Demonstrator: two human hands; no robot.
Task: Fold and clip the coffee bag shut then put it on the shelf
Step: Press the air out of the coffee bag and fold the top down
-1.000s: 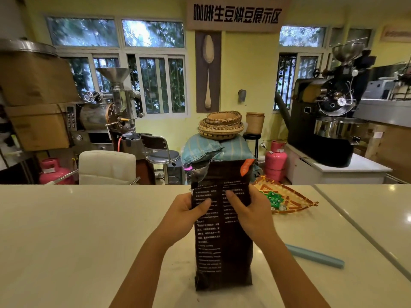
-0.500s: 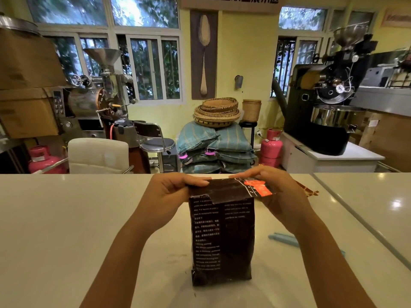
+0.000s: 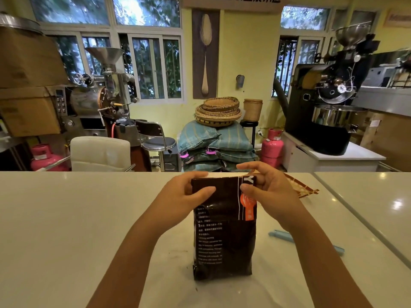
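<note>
The coffee bag (image 3: 223, 230) is standing upright at the centre of the white counter (image 3: 66, 218), close in at the person's six o'clock, and both hands are working its top. The left hand (image 3: 180, 198) is clamping the upper left corner, thumb lying across the near face and fingers wrapping over the folded edge. The right hand (image 3: 270, 192) is pinching the upper right corner, thumb pressing by the orange label (image 3: 248, 204), forefinger lifting above the edge. The two hands are apart, one at each end of the fold, and that spacing is sensible: holding both corners is keeping the crease level and stopping the stiff flap from springing open.

The bag's top is lying folded forward, so nothing of its contents is showing; whether it is full, I cannot tell, though the body is looking plump and standing without help.

Off at four o'clock, the blue clip (image 3: 282, 235) is lying on the counter, partly hidden behind the right forearm, well placed for that hand to reach. At one o'clock, a patterned woven tray (image 3: 300, 188) is peeking out behind the right hand, its contents hidden.

My read: folding is under way, clipping not yet started, and no shelf is clearly showing.
</note>
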